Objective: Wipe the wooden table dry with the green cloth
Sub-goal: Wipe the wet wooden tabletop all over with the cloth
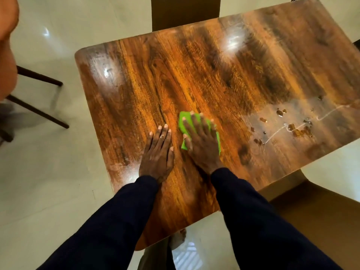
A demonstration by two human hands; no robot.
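The wooden table (224, 71) fills the middle of the head view, glossy and brown. My right hand (202, 141) lies flat with spread fingers on the green cloth (184, 118), pressing it onto the tabletop near the centre. Most of the cloth is hidden under that hand; green shows past the fingertips and beside the thumb. My left hand (158, 151) rests flat on the bare wood just left of the cloth, fingers straight. Water drops and a puddle (292, 125) sit on the right part of the table, apart from the cloth.
A dark chair back (185, 12) stands at the table's far edge. A brown chair seat (315, 207) is at the near right. Dark chair legs (39, 98) cross the pale tiled floor at left. An orange shape (7, 45) fills the left edge.
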